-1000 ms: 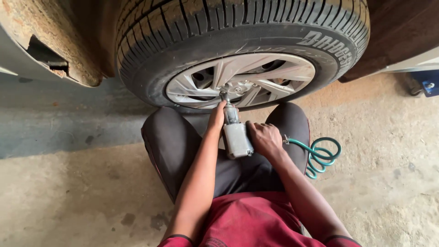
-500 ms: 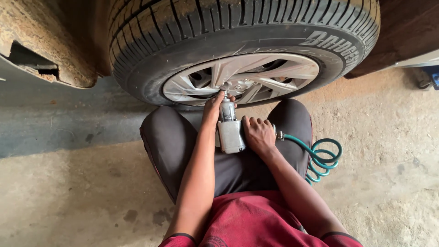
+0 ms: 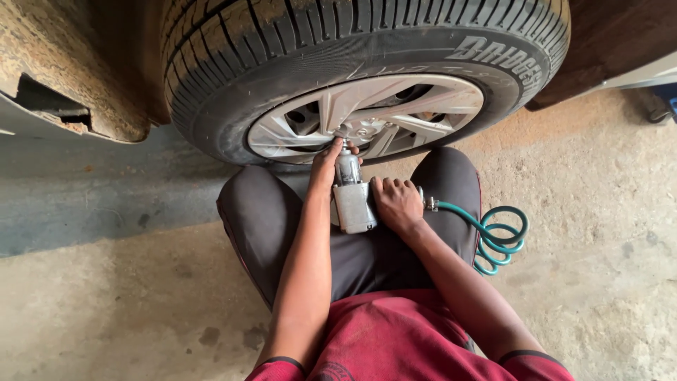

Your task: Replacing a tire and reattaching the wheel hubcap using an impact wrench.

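So the impact wrench (image 3: 352,197) is a chunky silver-grey thing, boxy body with scuffed, dull metal, narrowing to a rounded nose that points up at 12 o'clock into the hub of the wheel (image 3: 367,116). It sits dead centre of the view, just above the person's knees. Right hand (image 3: 396,204) is wrapped closed around the grip at the wrench's 3 o'clock side, fingers curled over the body. Left hand (image 3: 328,159) is closed loosely around the nose at about 11 o'clock, fingertips right up by the hub. A teal coiled air hose (image 3: 497,240) runs off from the handle toward 4 o'clock and loops on the concrete floor (image 3: 106,310). The wheel has silver spokes and a dusty black tyre (image 3: 317,42).
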